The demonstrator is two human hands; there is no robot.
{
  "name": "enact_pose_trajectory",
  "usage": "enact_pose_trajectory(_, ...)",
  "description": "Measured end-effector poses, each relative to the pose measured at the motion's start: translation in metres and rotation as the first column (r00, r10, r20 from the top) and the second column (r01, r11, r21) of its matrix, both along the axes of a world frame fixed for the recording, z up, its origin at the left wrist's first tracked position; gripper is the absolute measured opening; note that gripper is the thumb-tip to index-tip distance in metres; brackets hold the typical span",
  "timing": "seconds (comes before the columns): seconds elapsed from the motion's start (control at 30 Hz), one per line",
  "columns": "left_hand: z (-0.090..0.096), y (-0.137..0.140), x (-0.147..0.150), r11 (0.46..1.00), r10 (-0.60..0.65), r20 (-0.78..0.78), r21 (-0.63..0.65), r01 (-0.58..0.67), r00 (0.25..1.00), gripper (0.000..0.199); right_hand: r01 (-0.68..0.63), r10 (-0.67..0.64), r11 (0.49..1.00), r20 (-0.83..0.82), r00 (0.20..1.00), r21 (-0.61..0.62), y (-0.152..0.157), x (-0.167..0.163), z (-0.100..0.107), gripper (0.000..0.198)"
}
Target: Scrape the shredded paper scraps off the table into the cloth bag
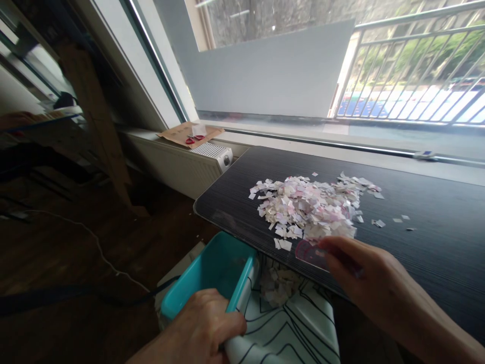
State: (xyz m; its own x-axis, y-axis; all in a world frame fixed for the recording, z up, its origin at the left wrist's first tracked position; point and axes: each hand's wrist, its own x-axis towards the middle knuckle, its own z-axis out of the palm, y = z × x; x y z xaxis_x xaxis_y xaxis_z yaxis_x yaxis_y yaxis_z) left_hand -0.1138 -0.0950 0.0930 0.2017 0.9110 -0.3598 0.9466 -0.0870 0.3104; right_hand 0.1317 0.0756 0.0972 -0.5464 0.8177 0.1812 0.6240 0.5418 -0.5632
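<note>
My left hand (202, 328) is closed around the rim of a teal plastic bin (189, 293), which stands below the table's front edge. In my right hand (352, 260) is a pink see-through ruler (308, 254) with curved markings, its flat end at the edge of the table. The ruler lies at the near side of a loose heap of small cut paper pieces (310, 205), mostly white and pale pink. More paper scraps (278, 287) rest below the edge, by a pale cloth (288, 333) with black lines, right of the bin. My left fingertips are partly hidden.
The dark table (428, 242) has a rounded left corner and a few stray scraps at right. Left of it, a radiator (178, 164) bears a brown envelope (176, 133) and red-handled scissors (195, 138). A window runs behind. A white cable (102, 250) crosses the floor.
</note>
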Motion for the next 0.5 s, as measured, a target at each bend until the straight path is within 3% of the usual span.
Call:
enact_pose_trajectory(0.2, 0.005, 0.005, 0.002, 1.0, -0.021, -0.001, -0.006, 0.021, 1.0, 0.022, -0.006, 0.008, 0.999, -0.045, 0.999, 0.04, 0.006, -0.01, -0.001, 0.019)
enact_pose_trajectory(0.5, 0.0, 0.004, 0.0, 0.998, -0.026, 0.006, 0.052, 0.026, 1.0, 0.022, -0.021, 0.021, 0.999, -0.005, 1.0, -0.048, 0.003, 0.001, -0.008, 0.019)
